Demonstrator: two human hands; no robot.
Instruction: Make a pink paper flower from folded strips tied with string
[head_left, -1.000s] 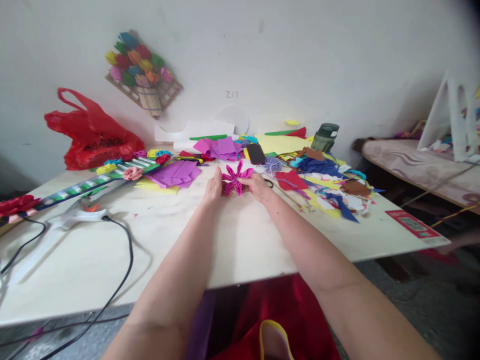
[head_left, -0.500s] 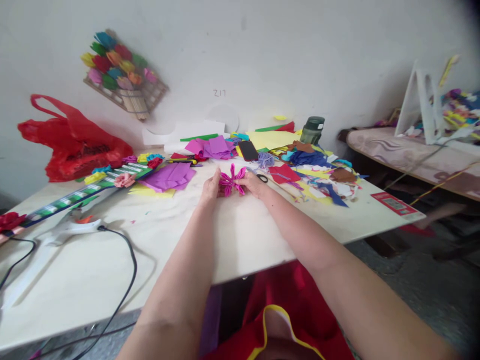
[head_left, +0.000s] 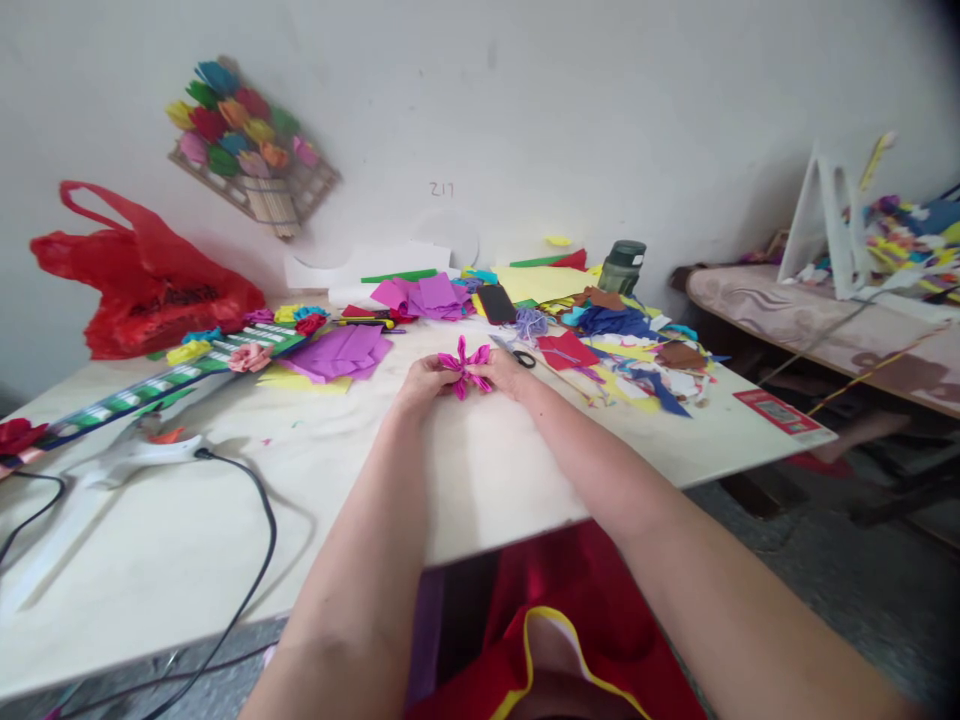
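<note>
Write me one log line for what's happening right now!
left hand: pinching pink flower | right hand: pinching same flower | green bottle: standing on table

flower (head_left: pixel 462 371) between left hand (head_left: pixel 424 383) and right hand (head_left: pixel 507 375) | phone (head_left: pixel 496 305) behind | bag (head_left: pixel 169 290) left | bottle (head_left: pixel 622 270) back right

Above the surface (head_left: pixel 480 480), the left hand (head_left: pixel 424 382) and right hand (head_left: pixel 508 375) pinch a pink flower (head_left: pixel 463 368) from either side. Scissors (head_left: pixel 519 354) lie just right of the flower, with scraps (head_left: pixel 664 360) farther right. Beyond the flower and slightly right are a phone (head_left: pixel 496 304) and yarn (head_left: pixel 531 322); a bottle (head_left: pixel 622 268) stands farther back that way. Left of the flower lie purple sheets (head_left: pixel 341 352), then, well apart from it, a glue gun (head_left: pixel 161 452) and a red bag (head_left: pixel 169 285). A bouquet (head_left: pixel 247 130) hangs on the wall (head_left: pixel 525 120), up and left of the flower.
</note>
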